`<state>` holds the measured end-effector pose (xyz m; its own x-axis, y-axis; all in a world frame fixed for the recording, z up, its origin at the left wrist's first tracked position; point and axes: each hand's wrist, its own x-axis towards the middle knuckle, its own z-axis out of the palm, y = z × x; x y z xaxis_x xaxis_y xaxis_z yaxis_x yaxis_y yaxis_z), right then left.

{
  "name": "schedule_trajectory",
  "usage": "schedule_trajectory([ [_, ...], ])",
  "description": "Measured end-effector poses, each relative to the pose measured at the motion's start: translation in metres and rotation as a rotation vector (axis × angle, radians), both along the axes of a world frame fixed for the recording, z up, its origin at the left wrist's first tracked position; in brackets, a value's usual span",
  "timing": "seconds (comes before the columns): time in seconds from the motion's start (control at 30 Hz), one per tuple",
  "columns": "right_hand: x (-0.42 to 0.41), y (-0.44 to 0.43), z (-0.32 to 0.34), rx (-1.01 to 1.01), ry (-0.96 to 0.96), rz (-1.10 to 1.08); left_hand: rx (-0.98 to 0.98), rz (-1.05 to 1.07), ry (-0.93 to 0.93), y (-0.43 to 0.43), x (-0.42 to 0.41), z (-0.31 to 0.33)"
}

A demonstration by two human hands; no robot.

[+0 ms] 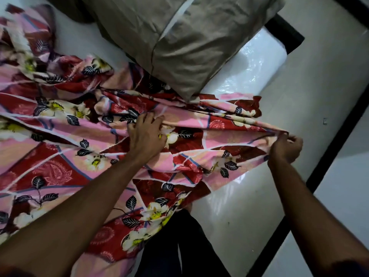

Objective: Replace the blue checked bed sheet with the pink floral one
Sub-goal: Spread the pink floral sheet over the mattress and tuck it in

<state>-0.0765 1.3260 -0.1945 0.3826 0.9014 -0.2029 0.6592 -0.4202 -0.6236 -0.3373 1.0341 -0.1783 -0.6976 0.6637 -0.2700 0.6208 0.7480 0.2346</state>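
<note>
Past forearms (pixel 79 206), the pink floral sheet (pixel 50 172) is clamped in left grip (pixel 146 134) and right grip (pixel 285 146). Blue sheet apparently removed; spreading is left.

The one view comes from a wide-angle camera on the person's head and looks steeply down, a little forward, over the bed. Both forearms enter from the lower edge and reach the left hand (pixel 146 134) and right hand (pixel 285 146) near the middle. It is close: the pink floral sheet (pixel 60 148) fills the left half, the grey pillow (pixel 179 43) the top, the floor (pixel 329 76) the right side.
</note>
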Motion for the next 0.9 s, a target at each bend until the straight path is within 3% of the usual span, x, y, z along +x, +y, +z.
schedule_trajectory([
  [0.1, -0.010, -0.025, -0.007, -0.042, -0.098, 0.170, -0.043, -0.030, 0.008, 0.000, -0.014, 0.002],
  [0.23, -0.052, -0.052, -0.019, 0.197, -0.049, 0.691, 0.030, -0.020, -0.024, 0.001, -0.041, 0.003],
  [0.33, -0.097, -0.050, -0.016, 0.152, -0.073, 1.015, 0.113, 0.094, -0.094, 0.009, -0.062, 0.006],
  [0.4, -0.119, -0.047, -0.013, 0.115, -0.177, 1.193, 0.134, 0.158, -0.127, 0.020, -0.073, 0.009],
  [0.53, -0.129, -0.044, -0.005, 0.102, -0.595, 1.449, 0.012, 0.332, -0.259, 0.038, -0.083, 0.009],
  [0.6, -0.121, -0.048, 0.000, 0.100, -0.609, 1.562, 0.002, 0.376, -0.327, 0.040, -0.081, 0.007],
  [0.73, -0.090, -0.028, 0.006, 0.133, -0.611, 1.340, 0.163, 0.211, -0.371, 0.041, -0.063, 0.002],
  [0.8, -0.085, -0.007, 0.014, 0.006, -0.724, 1.183, 0.237, 0.168, -0.335, 0.036, -0.052, -0.002],
  [0.9, -0.092, 0.014, 0.025, -0.177, -0.794, 1.110, 0.394, 0.305, -0.210, 0.022, -0.043, -0.011],
])
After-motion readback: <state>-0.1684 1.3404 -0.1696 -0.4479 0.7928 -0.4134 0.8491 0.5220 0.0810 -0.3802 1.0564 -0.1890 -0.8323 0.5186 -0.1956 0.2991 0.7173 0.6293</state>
